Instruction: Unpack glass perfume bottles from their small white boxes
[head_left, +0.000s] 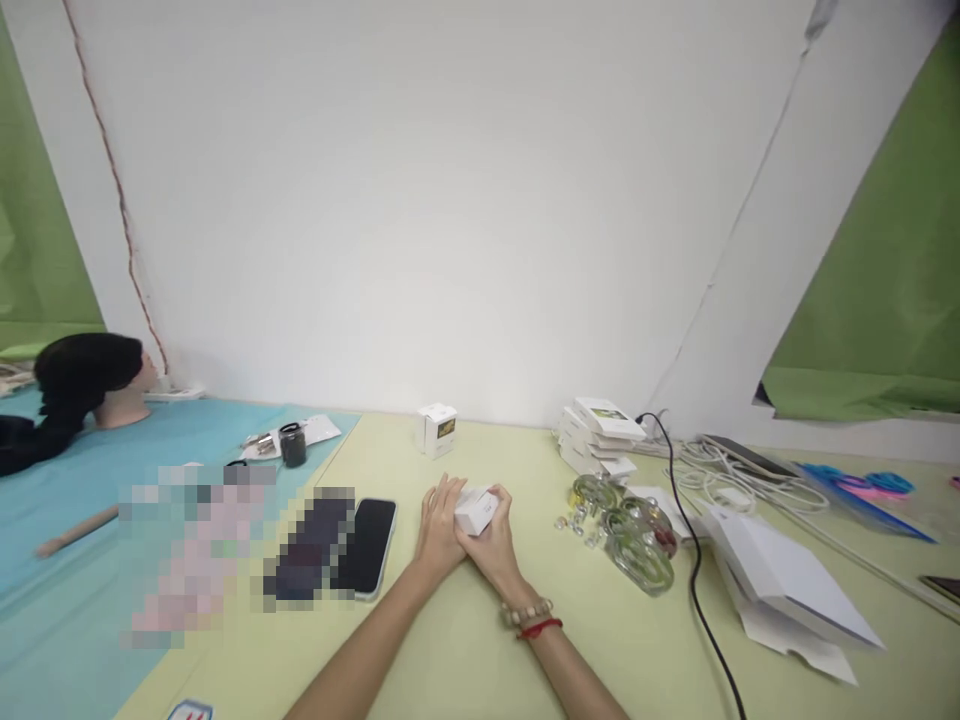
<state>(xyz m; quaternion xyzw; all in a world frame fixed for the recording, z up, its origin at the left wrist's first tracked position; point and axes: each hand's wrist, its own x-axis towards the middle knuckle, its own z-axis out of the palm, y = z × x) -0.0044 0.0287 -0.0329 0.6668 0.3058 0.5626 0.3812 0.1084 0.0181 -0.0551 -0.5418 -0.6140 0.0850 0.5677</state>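
Here, at the middle of the frame, the small white box point(477, 511) sits just above the bench point(450, 660), clamped between both hands: the left hand point(439, 528) cups its near side and the right hand point(493, 547) wraps it from below. The box looks closed, so the work on it seems barely begun.

To the left lies a dark phone point(370, 546). Above centre stands a second box point(437, 430), and right of it a stack of white boxes point(600, 436), glass rings point(634, 535) and a black cable point(694, 560). Nothing crowds the hands.
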